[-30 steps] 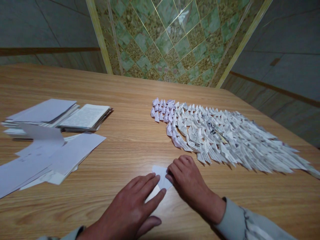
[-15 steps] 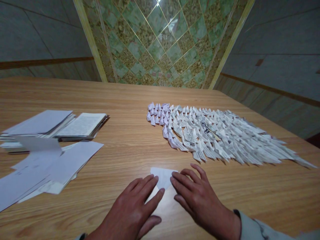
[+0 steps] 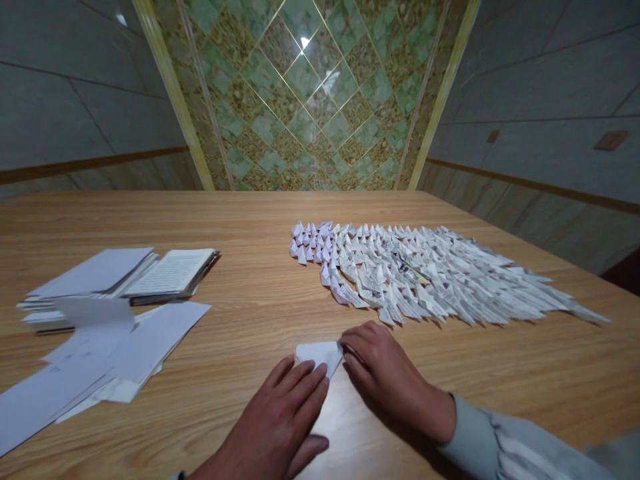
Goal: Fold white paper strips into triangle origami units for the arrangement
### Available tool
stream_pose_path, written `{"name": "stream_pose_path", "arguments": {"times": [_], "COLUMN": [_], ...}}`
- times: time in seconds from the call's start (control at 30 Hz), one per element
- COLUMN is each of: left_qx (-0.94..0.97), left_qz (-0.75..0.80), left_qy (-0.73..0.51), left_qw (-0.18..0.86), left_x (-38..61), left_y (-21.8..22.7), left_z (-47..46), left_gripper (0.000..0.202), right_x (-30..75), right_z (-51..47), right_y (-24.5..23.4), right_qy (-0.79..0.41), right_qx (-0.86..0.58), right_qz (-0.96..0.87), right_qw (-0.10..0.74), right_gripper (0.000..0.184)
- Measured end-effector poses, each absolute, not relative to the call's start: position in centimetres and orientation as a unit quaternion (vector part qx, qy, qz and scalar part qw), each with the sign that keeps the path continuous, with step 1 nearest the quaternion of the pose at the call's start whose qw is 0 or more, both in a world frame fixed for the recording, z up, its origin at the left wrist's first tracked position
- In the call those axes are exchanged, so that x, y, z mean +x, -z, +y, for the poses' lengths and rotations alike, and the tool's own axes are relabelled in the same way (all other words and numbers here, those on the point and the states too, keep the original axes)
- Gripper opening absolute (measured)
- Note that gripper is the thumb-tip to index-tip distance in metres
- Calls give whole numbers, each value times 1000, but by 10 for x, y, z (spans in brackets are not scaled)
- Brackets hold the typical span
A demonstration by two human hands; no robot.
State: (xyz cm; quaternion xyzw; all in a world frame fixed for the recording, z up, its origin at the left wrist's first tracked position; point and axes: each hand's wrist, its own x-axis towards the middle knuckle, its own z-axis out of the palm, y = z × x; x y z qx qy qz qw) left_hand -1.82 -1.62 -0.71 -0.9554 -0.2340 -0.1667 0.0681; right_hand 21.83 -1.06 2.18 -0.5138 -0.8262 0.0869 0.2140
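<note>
A small white folded paper [image 3: 319,351] lies on the table in front of me, its long straight edge away from me and its sides slanting in towards me. My left hand [image 3: 287,407] rests on its lower left part, fingers stretched out flat and thumb apart below. At the paper's right corner, my right hand [image 3: 383,370] has thumb and fingertips closed together on it. Part of the paper is hidden under the left fingertips.
Many folded paper pieces [image 3: 430,273] stand in overlapping rows at the right, lilac ones [image 3: 313,243] at their left end. Loose white sheets [image 3: 105,360] and stacks of paper [image 3: 170,273] lie at the left on the wooden table [image 3: 240,220]. A tiled wall rises behind.
My right fingers have drawn together at the paper's right corner, where they were spread before. My left fingers have slid further onto the paper. The view has tilted up slightly.
</note>
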Motion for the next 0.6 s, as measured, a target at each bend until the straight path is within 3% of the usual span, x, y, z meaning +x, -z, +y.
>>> {"name": "stream_pose_path", "arguments": {"times": [0.2,0.3,0.6], "left_qx": [-953,-952,-947], "left_qz": [-248,-245,-226], "left_qy": [168,171,190], "left_qw": [50,72,124], "left_x": [-2,-2,-5], "left_y": [4,7,15], "left_z": [-17,-17,-15], "left_gripper": [54,53,45], "right_x": [195,194,202], "right_z": [16,18,15], "right_y": [-38,-34,-26], "right_qy": [-61,-60,-103], "right_qx": [-527,-529,-531], "right_qz": [-843,-842,-830], "right_qw": [92,90,135], "right_gripper": [10,5,13]}}
